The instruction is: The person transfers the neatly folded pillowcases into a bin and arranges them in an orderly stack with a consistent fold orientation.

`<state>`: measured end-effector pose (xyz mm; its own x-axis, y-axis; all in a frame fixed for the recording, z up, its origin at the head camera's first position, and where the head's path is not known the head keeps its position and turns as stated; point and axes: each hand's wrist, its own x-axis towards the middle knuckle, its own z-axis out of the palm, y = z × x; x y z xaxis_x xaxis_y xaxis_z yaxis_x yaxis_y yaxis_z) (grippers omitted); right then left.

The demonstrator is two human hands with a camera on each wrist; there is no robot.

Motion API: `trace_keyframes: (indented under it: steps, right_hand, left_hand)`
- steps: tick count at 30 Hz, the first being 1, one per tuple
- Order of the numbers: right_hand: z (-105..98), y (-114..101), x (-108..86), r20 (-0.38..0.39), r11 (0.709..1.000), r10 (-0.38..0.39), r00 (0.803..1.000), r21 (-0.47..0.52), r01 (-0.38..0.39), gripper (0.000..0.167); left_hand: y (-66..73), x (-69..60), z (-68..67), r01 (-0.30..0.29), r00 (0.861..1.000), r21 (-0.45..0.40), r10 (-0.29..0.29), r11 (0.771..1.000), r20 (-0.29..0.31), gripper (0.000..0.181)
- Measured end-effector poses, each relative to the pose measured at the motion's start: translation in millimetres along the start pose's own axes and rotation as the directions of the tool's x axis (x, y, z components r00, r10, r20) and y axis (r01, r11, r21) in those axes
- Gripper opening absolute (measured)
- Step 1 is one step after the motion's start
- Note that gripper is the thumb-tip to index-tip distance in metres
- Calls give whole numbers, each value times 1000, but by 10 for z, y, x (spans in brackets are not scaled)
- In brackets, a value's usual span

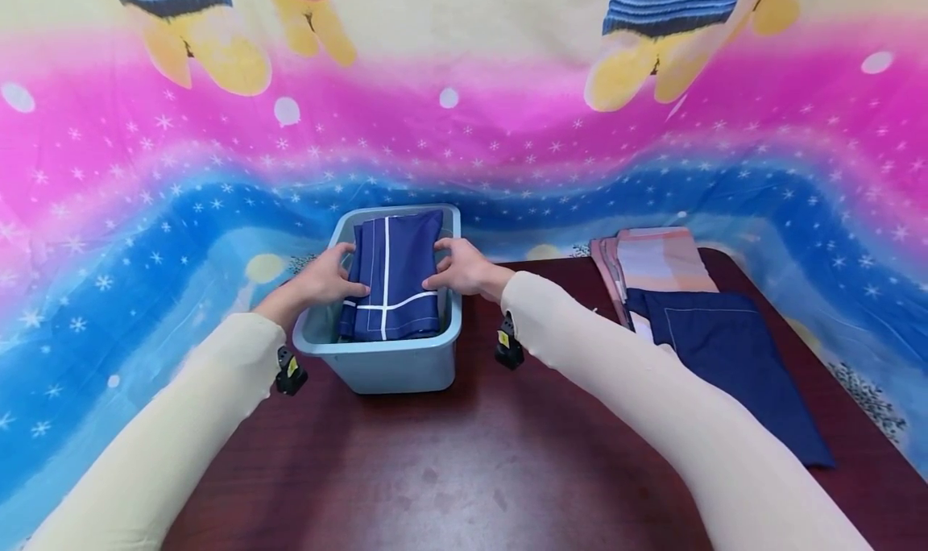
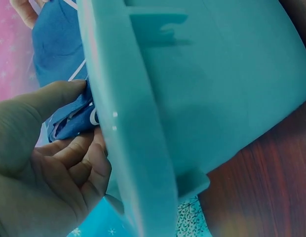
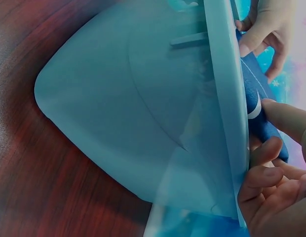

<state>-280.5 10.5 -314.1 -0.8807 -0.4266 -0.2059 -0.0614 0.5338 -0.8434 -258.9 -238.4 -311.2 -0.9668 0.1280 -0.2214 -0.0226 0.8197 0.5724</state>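
Left hand (image 1: 324,277) and right hand (image 1: 464,268) pinch white-striped folded navy cloth (image 1: 409,261) in the mouth of a pale-blue plastic bin (image 1: 399,370).
Near the dark-red wooden tabletop's (image 1: 435,470) right edge lies flat navy cloth (image 1: 725,358); the bin stands toward the far-left corner, folded pink cloth (image 1: 663,259) by the far-right.

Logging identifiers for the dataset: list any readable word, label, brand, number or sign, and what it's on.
Readable text: none.
Yellow label on left wrist device: too small to read.
Second yellow label on right wrist device: too small to read.
Blue bin, folded navy cloth, printed backdrop: no lettering visible.
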Motion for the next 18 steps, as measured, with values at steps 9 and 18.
trace_keyframes:
  steps: [9,18]
  right_hand:
    - [14,-57,-1,5,996,14,1000,-86,-13,78]
    - [-1,-85,6,46,992,26,999,-128,-20,76]
  left_hand:
    - [59,9,5,46,999,102,-43,994,-34,83]
    - [95,17,8,76,997,122,-76,990,-11,85]
